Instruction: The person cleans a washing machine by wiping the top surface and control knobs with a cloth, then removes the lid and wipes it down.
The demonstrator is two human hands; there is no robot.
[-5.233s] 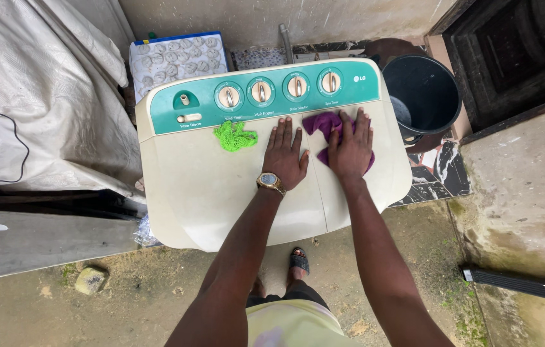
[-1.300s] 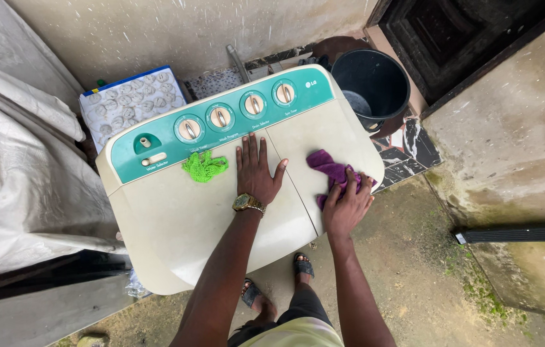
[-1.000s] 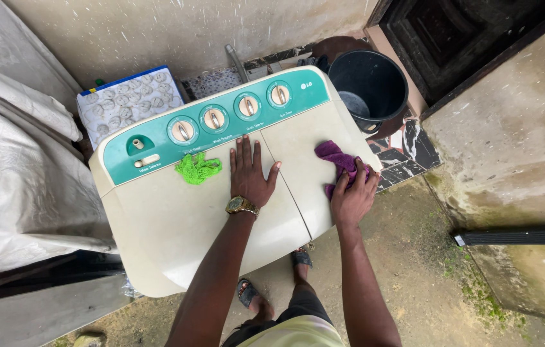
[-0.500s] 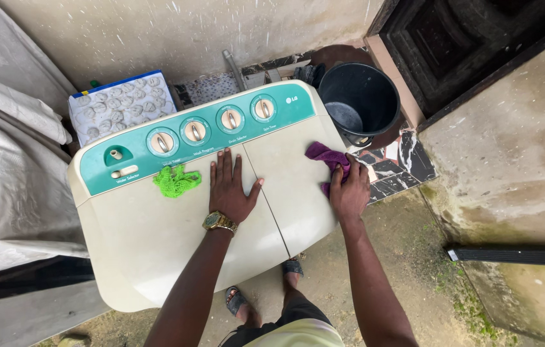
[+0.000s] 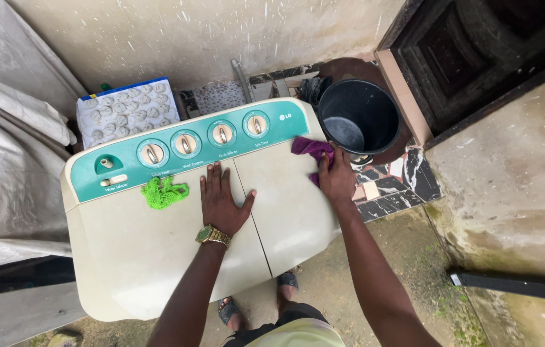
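Observation:
A cream twin-tub washing machine (image 5: 144,257) with a teal control panel (image 5: 189,148) and several round dials stands in front of me. My left hand (image 5: 221,202) lies flat, fingers spread, on its lid near the middle; a gold wristwatch (image 5: 212,235) sits on that wrist. My right hand (image 5: 337,177) presses a purple cloth (image 5: 310,148) against the machine's right edge, close to the panel. A green mesh scrubber (image 5: 163,191) lies loose on the lid, left of my left hand.
A black bucket (image 5: 357,119) stands just right of the machine. Behind the machine a white patterned box with a blue rim (image 5: 125,112) leans at the wall. Grey sheeting (image 5: 9,167) covers the left side. A dark doorway (image 5: 491,58) is at upper right.
My right hand has slid the purple cloth from the lid's right half out to the machine's right edge. My left hand stays flat on the lid. The view has shifted.

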